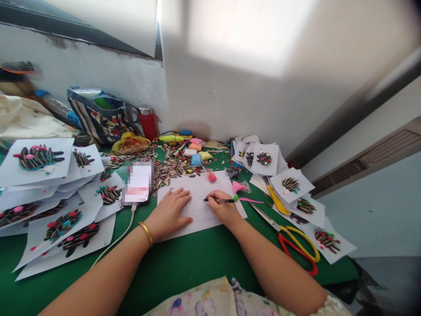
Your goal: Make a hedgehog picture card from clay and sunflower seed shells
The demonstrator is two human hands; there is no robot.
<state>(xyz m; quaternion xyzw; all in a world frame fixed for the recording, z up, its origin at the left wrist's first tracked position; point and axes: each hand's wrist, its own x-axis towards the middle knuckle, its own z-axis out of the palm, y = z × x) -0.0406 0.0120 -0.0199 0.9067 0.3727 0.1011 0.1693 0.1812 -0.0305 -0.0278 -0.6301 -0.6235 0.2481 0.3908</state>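
Note:
A white sheet of paper (179,226) lies on the green table in front of me, with faint drawn lines near its middle. My left hand (174,210) rests flat on the left part of the sheet, fingers spread. A black pen (225,200) is pinched in my right hand (222,208), its tip at the drawn lines. At the sheet's upper edge sits a lump of red-pink clay (212,177). Pink clay in a clear wrapper (239,187) lies just right of the sheet, by a thin pink tool (250,200).
Scissors (281,228) with red and yellow handles lie at right, beside a yellow-handled knife (278,199). Sunflower seeds (164,164) and clay blocks (196,159) cover the back. Seed-decorated cards (36,180) are piled left and right. A phone (138,184) with a cable stands left; behind are a red bottle (149,125) and a striped bag (95,116).

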